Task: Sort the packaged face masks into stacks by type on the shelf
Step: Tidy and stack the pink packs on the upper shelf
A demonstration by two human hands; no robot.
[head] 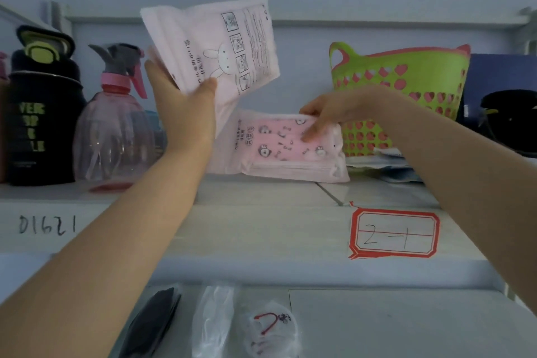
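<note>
Your left hand (183, 107) holds the rabbit-print packet (215, 46) up in the air above the shelf (261, 212). The thumb is on its printed front and the fingers are behind, gripping the lower left corner. The packet is pale pink and tilted, with instruction panels along its right side.

Just below it, your right hand (328, 116) pinches the patterned pink packet (279, 151) at its upper right edge, thumb on top and fingers curled onto the front face. That packet's lower edge sits on the shelf, centre, just left of the green basket (406, 81). The two packets are close, and the raised one overlaps the other's upper left corner in view.

On the left of the shelf stand a pink spray bottle (113, 131) and a black bottle (40, 113), side by side. The basket has heart cut-outs, with papers (386, 163) at its base. A dark object (511, 122) at far right is unclear.

The shelf's front edge carries a red-bordered label (395, 234) reading "2-1" and handwriting (48, 224) "D1621".

On the lower shelf (392, 322) lie a black item (154, 325) and two clear bags (213, 320).
</note>
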